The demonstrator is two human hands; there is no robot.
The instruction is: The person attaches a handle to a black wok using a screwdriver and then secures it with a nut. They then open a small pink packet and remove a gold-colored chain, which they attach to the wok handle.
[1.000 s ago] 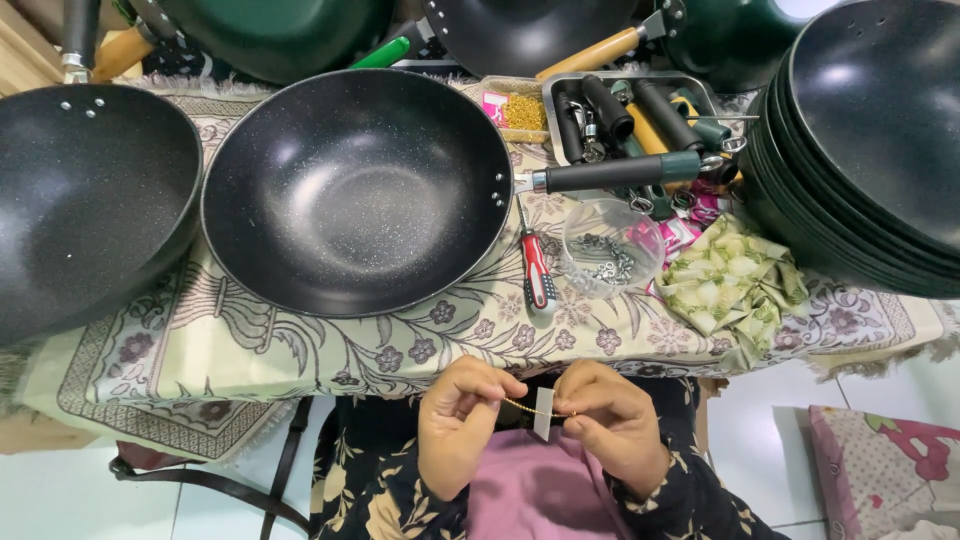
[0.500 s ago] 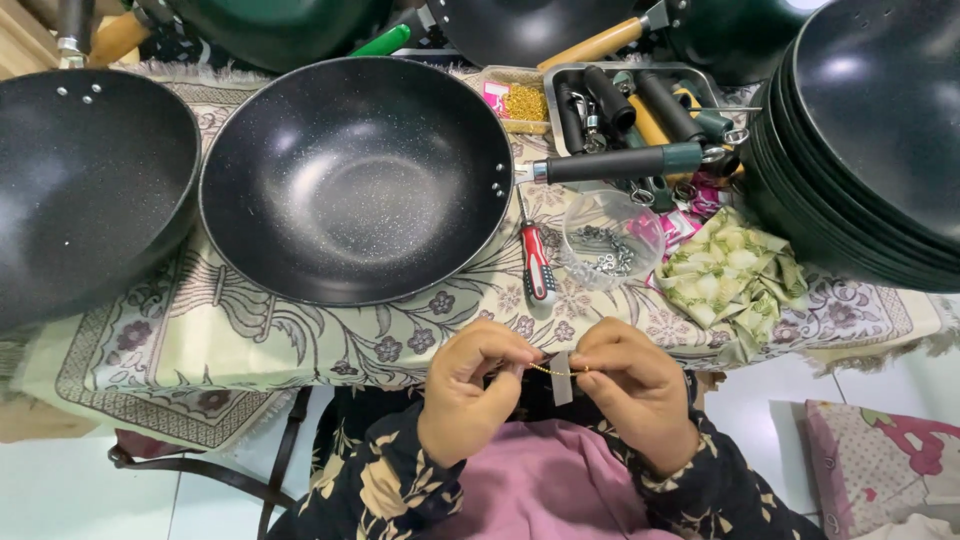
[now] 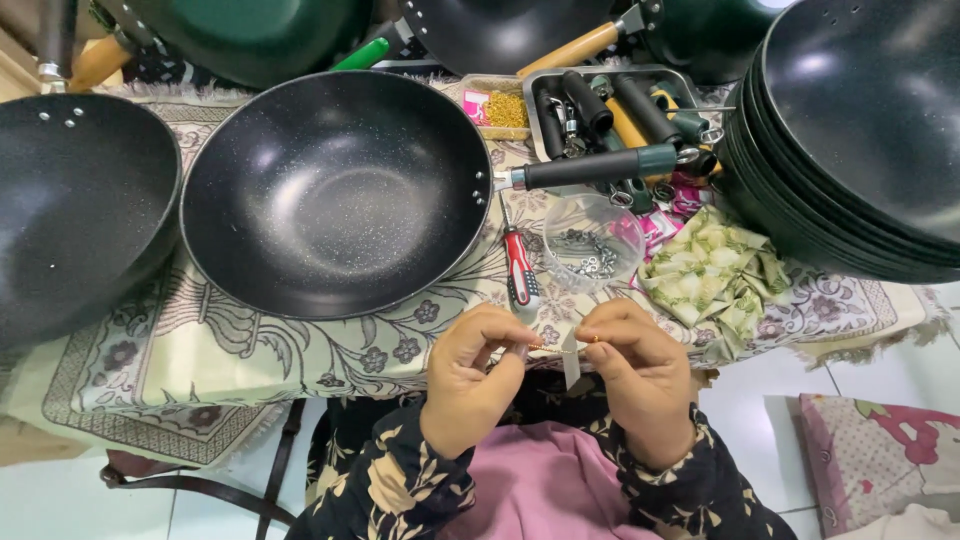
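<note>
Small metal piece (image 3: 570, 358) between left hand (image 3: 478, 372) and right hand (image 3: 640, 385): too small to identify; fingertips cover its ends. Left wok (image 3: 70, 200) and stacked woks (image 3: 860, 130) cut off by frame edges. Contents of clear bowl (image 3: 592, 245) tiny, indistinct. Forearms run off the bottom edge.

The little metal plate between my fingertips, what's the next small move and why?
Probably keep threading the thin brass-coloured screw through the small metal plate: the left hand pinches one end, the right hand holds the plate, and both hover just off the table edge.
</note>
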